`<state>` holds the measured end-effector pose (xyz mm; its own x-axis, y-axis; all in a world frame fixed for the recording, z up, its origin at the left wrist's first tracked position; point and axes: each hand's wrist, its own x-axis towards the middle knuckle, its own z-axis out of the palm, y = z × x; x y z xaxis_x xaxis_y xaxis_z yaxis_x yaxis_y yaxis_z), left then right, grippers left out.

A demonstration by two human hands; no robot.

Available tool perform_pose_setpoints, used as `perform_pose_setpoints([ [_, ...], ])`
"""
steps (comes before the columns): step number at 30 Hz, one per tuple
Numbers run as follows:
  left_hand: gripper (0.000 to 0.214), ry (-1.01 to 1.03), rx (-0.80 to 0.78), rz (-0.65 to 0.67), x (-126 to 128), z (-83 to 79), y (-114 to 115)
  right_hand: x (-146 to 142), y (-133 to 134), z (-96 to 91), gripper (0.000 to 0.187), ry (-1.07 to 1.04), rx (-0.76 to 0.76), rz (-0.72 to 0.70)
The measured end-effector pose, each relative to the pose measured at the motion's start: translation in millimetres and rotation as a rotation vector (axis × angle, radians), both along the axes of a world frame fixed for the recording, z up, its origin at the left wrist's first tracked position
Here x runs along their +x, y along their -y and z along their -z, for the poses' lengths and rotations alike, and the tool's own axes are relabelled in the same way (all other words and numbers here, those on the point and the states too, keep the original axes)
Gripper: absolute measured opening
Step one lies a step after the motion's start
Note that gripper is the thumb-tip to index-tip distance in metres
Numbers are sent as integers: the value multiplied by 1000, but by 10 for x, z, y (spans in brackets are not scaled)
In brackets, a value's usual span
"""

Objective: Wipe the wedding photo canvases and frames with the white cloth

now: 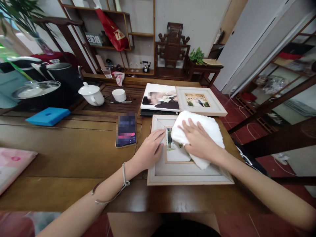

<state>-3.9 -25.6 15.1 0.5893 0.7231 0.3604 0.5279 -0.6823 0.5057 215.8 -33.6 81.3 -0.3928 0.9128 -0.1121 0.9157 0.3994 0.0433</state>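
A white picture frame [182, 172] lies flat on the wooden table [69, 148] in front of me. My left hand [149, 149] rests flat on the frame's left border, fingers stretched out. My right hand [198, 140] presses a white cloth [207, 126] down onto the frame's glass, fingers spread over the cloth. The cloth hides much of the picture inside the frame.
A phone [126, 130] lies left of the frame. Behind stand a second white frame [201, 100] and a photo panel [160, 97]. A white teapot [92, 93], cup [119, 94], blue sponge block [48, 116] and pots sit further left. The table's right edge drops to the red floor.
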Motion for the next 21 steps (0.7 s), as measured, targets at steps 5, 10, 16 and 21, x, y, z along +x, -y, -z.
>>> perform_pose_setpoints([
  [5,48,27,-7,7,-7,31,-8,-251,725,-133,76,-25,-211,-226],
  [10,49,29,-19,10,-9,40,-9,-265,1229,-58,86,-142,-132,-462],
  [16,48,2,-30,-10,-5,23,9,-6,993,153,87,-61,52,-222],
  [21,46,34,-44,-32,9,24,20,-143,748,99,79,27,50,-57],
])
